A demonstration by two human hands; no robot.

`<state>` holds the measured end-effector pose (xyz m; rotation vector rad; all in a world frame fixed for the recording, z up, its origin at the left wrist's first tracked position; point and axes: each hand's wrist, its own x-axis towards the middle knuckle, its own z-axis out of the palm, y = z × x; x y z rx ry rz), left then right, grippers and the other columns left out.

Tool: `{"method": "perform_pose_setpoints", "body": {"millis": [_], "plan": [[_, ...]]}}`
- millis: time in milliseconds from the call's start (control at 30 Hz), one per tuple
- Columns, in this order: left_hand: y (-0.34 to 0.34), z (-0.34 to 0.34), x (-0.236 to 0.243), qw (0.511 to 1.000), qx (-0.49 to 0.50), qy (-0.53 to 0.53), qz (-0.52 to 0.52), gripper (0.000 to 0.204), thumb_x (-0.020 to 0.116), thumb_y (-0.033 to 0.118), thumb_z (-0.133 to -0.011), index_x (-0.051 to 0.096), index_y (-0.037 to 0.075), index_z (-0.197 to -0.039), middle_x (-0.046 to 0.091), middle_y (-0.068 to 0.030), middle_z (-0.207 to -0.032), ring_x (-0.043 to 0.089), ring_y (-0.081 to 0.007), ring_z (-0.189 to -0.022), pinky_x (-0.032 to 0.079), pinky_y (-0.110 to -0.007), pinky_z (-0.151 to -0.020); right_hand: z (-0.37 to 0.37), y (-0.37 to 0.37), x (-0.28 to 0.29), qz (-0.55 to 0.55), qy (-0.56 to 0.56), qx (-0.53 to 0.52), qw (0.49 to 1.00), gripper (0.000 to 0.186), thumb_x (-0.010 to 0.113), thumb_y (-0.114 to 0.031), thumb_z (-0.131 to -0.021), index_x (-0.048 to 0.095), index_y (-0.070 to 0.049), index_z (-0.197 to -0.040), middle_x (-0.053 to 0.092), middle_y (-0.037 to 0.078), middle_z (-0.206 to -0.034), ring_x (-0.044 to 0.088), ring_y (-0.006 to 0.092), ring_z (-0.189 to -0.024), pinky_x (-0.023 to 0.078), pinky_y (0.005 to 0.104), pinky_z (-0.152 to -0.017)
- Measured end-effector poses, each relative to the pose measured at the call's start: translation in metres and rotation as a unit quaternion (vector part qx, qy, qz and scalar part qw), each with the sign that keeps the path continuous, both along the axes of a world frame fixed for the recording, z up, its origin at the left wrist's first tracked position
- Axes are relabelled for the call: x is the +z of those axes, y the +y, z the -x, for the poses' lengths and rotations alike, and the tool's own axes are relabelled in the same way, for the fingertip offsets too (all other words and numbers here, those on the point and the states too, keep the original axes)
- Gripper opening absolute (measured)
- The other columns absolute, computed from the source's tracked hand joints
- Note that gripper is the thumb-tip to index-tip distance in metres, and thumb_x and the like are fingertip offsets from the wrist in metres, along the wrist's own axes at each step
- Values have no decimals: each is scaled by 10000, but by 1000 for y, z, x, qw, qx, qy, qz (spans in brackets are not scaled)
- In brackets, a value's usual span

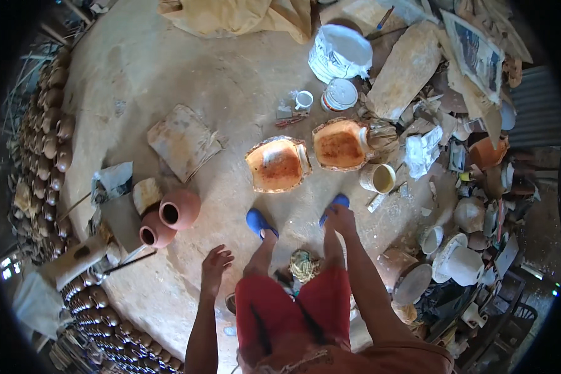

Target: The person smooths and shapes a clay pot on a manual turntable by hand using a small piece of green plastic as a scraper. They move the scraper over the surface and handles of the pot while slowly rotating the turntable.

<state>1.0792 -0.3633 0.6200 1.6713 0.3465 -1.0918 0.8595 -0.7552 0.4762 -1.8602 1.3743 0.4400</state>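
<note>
My left hand [217,269] is in the air over the floor, its fingers loosely bent and apart, with nothing in it. Nearest to it are two reddish clay pots [184,210] lying on their sides at the left, mouths facing me. My right hand [341,219] reaches down to my right lower leg, overlapping the blue shoe [341,199]; its fingers are too small and partly hidden to read. Beyond my feet lie two shallow hollow mould-like pieces, the left one [277,165] and the right one [341,144], orange-brown inside with rough rims.
A tub of pale material [378,178], a white mug [303,100], a lidded bucket [340,95] and a big plastic-lined container [339,53] stand beyond. A flat sack [184,142] lies left. Many stacked pots [51,143] line the left edge; clutter with a white stand [460,264] fills the right.
</note>
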Motion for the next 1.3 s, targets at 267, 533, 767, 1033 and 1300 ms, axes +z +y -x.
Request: {"method": "perform_pose_setpoints", "body": {"millis": [267, 533, 767, 1033, 1300], "plan": [[-92, -49, -363, 977, 39, 156, -141, 680, 680, 528, -971, 488, 161, -1510, 603, -81, -1360, 609, -244, -1139, 500, -337, -877, -113, -60, -257, -18, 100, 9, 995, 1019, 617, -802, -830, 616, 92, -1319, 654, 289, -1312, 625, 456, -1230, 496, 479, -1059], [-186, -46, -546, 932, 286, 220, -40, 459, 733, 353, -945, 582, 88, -1287, 620, -77, -1149, 648, -225, -891, 566, -376, -746, -115, -51, -382, -5, -80, -175, 981, 485, 663, -400, -931, 651, 2, -1203, 711, 308, -1056, 680, 493, -1022, 523, 556, -915], [-162, -34, -536, 941, 279, 157, -111, 233, 673, 106, -944, 630, 63, -1169, 680, -34, -896, 633, -146, -699, 554, -321, -618, -119, -49, -348, -6, -49, -139, 989, 382, 607, -290, -950, 655, -8, -1204, 720, 295, -1038, 691, 485, -993, 531, 559, -889], [-235, 66, -388, 933, 338, 122, -9, 521, 616, -43, -892, 524, -11, -1405, 669, -162, -1255, 693, -299, -1104, 607, -431, -920, -10, -102, -254, -16, -89, -178, 980, 400, 638, -238, -950, 660, -22, -1286, 752, 221, -1011, 734, 356, -937, 568, 477, -797], [-401, 132, -370, 946, 285, 155, -6, 453, 701, -22, -872, 525, 31, -1287, 641, -110, -1130, 667, -232, -933, 602, -397, -779, 61, -282, -212, 18, -158, -217, 963, 335, 691, -184, -938, 700, 38, -1190, 727, 99, -897, 653, 173, -801, 518, 353, -729]]}}
